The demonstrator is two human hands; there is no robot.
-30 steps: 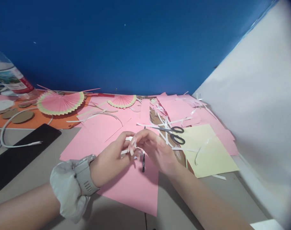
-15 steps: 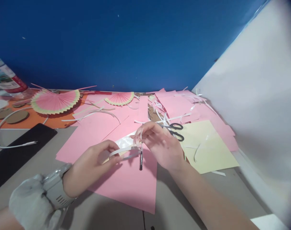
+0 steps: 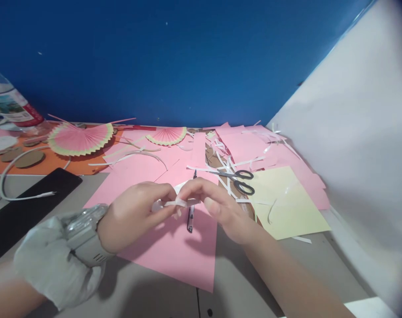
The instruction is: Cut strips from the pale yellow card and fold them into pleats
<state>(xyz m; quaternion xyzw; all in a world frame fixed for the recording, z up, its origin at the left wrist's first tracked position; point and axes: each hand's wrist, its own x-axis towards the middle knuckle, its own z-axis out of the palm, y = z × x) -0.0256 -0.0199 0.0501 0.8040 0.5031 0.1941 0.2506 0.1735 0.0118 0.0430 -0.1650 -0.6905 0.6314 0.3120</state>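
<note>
Close together over a pink paper sheet [image 3: 184,258], both hands pinch one narrow white paper strip [image 3: 191,203]. My left hand [image 3: 136,216], with a grey band and scrunchie at its wrist, has thumb and fingers closed on the strip's left part. On the right part, the bent fingers of my right hand [image 3: 225,210] are closed, their tips nearly touching the left ones. A black-and-clear pen [image 3: 190,218] lies on the sheet beneath the fingers. Something white and glossy [image 3: 180,187] shows partly behind the fingertips.
Black-handled scissors [image 3: 244,181] lie beside a pale yellow sheet [image 3: 293,207]. Folded pink paper fans [image 3: 83,139] with yellow edges rest at the back left. A phone [image 3: 38,207], a white cable [image 3: 25,198] and a bottle [image 3: 13,106] are at left. A blue wall [image 3: 174,66] stands behind.
My hands have come closer together, the left moving right and up. The white strip, looped between them before, now looks flatter. The view has shifted slightly.
</note>
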